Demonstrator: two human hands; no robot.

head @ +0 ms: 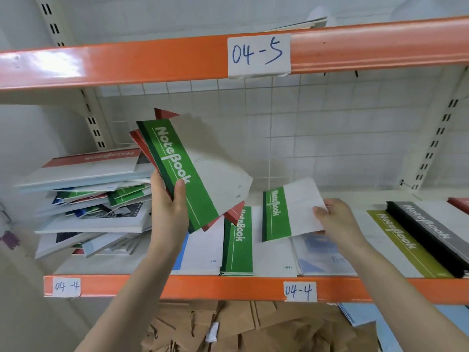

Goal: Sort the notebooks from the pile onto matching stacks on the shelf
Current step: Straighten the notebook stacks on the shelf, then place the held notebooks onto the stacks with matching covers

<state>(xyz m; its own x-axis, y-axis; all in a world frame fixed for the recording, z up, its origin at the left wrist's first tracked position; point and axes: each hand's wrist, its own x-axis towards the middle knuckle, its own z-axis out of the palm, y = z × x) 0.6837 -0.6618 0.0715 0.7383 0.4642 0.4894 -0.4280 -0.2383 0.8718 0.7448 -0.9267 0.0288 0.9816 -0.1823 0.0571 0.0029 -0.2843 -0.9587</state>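
Head view: left hand (168,207) grips fanned notebooks (187,171) (green on top), hiding the shelf's (228,288) blue stack (184,250); right hand (337,219) pinches a green notebook (286,212).

L hand (169,207) raised, fingers gripping; R hand (336,219) extended fwd, pinching

The shelf (253,285) opens toward the near side between its orange front rail and the upper orange beam (127,64), and that tall gap is the way in. At the left an untidy pile (86,199) of notebooks rises well up and blocks that end. The wire grid (317,128) closes the far side. Flat stacks cover the shelf floor: the green stack (238,247) near the middle, the olive and black stack (418,237) at the right, probably leaving little bare floor between them.
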